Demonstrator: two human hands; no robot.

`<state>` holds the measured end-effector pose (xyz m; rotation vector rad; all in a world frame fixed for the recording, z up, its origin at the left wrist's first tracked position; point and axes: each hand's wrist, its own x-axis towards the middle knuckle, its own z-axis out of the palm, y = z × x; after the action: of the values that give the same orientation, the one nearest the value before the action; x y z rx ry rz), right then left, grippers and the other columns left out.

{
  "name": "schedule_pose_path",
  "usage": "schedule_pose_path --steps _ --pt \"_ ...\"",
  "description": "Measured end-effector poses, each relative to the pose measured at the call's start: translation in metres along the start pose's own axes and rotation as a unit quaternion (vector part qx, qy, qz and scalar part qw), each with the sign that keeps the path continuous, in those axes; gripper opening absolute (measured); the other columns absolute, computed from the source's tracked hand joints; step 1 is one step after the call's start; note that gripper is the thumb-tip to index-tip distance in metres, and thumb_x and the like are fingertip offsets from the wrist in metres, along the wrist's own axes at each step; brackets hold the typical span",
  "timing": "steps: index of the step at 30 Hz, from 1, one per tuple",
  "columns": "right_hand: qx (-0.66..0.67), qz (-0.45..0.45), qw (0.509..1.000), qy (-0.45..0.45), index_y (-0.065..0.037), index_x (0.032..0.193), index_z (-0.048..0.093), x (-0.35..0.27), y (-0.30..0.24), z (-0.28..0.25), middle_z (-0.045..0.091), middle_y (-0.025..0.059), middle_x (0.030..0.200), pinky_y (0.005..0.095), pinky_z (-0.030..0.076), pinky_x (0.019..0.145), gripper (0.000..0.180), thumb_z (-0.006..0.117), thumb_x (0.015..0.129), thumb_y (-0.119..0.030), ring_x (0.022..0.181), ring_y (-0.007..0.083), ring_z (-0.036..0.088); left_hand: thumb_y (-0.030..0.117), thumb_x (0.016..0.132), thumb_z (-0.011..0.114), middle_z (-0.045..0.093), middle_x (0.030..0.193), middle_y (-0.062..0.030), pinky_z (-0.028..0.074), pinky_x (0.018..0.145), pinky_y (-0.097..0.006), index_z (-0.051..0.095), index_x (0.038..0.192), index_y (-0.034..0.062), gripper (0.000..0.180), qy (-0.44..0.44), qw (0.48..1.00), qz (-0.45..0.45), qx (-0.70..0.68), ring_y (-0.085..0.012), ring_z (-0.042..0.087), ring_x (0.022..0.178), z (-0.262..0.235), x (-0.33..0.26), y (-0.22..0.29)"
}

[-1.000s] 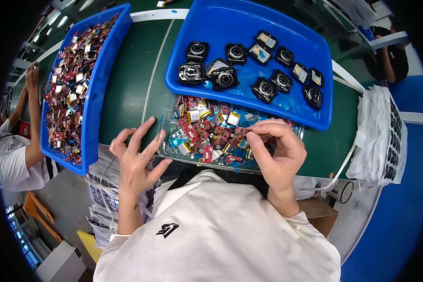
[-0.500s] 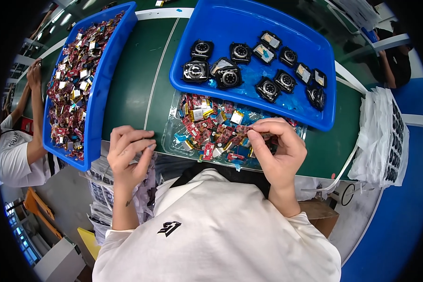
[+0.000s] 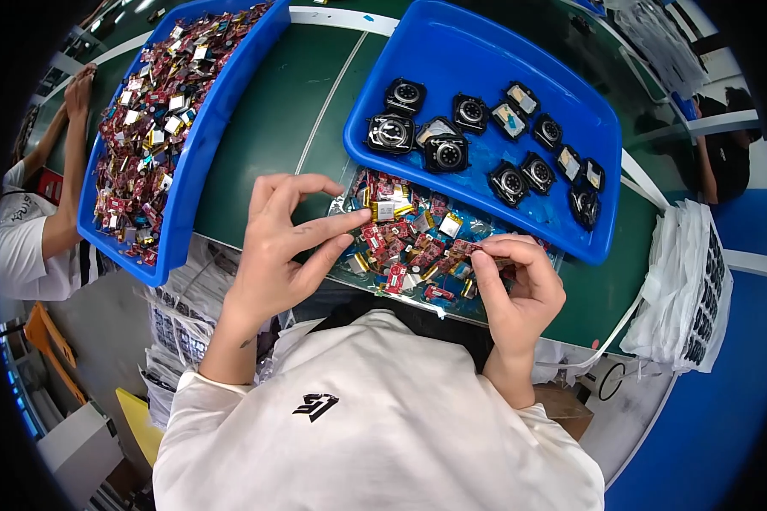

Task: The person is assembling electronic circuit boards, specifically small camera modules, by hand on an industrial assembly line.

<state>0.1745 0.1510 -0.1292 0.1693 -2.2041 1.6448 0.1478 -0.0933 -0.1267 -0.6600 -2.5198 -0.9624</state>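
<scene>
In front of me a clear plastic tray (image 3: 413, 304) is heaped with small red circuit boards, silvery battery cells and blue scraps. My right hand (image 3: 524, 289) is over its right side, thumb and forefinger pinched on a small red circuit board (image 3: 462, 248). My left hand (image 3: 283, 243) is at the tray's left edge with its fingers spread. Its forefinger reaches over the heap near a silvery battery cell (image 3: 384, 210); whether it touches the cell I cannot tell. The left palm appears to hold nothing.
Behind the tray, overlapping its far edge, a blue bin (image 3: 562, 111) holds several black watch cases (image 3: 446, 153). To the left, another blue bin (image 3: 198, 162) is full of circuit boards and cells. Stacked white wrapped trays (image 3: 669, 289) stand right. Another person's arm (image 3: 70, 162) is far left.
My left hand has moved right and forward, from beside the tray to over its left edge. The right hand keeps its pinch at nearly the same place over the tray. The whole view has shifted slightly.
</scene>
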Motion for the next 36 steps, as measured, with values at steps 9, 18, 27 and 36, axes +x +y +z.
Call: schedule_pose_path --steps 9,18,27,36 --pt "-0.012 0.005 1.0 -0.011 0.002 0.083 0.064 0.003 -0.002 0.005 0.066 0.0119 0.081 0.0238 0.048 0.063 0.015 0.07 0.072 0.01 0.071 0.015 0.062 0.011 0.062 0.079 0.061 0.113 -0.0083 0.04 0.081 -0.035 0.074 0.09 0.0098 0.028 0.016 0.998 -0.02 -0.064 -0.0249 0.046 0.099 0.0 -0.006 -0.007" --pt "-0.016 0.017 1.0 -0.003 0.003 0.085 0.063 0.001 0.002 0.007 0.066 0.0125 0.083 0.0225 0.048 0.063 0.015 0.071 0.074 0.01 0.072 0.0147 0.062 0.016 0.065 0.077 0.06 0.123 -0.0074 0.034 0.092 -0.037 0.074 0.082 0.0065 0.02 0.011 0.992 -0.096 0.076 -0.0272 0.047 0.103 -0.005 -0.014 -0.006" --pt "-0.025 -0.009 1.0 -0.008 0.002 0.084 0.064 0.002 0.002 0.008 0.066 0.012 0.082 0.0233 0.048 0.063 0.015 0.071 0.073 0.01 0.071 0.015 0.062 0.007 0.056 0.08 0.062 0.121 -0.007 0.035 0.091 -0.038 0.072 0.072 0.0077 0.018 0.054 0.994 -0.098 0.009 -0.0275 0.047 0.105 0.0 -0.018 0.0" --pt "0.067 0.086 0.994 -0.004 0.005 0.09 0.066 -0.002 -0.006 -0.001 0.066 0.0128 0.09 0.0234 0.049 0.068 0.016 0.069 0.075 0.009 0.078 0.0147 0.062 0.007 0.063 0.068 0.062 0.116 -0.0137 0.037 0.094 -0.042 0.072 0.092 0.0052 0.029 0.054 0.997 -0.045 -0.028 -0.0312 0.049 0.106 0.004 -0.004 0.016"
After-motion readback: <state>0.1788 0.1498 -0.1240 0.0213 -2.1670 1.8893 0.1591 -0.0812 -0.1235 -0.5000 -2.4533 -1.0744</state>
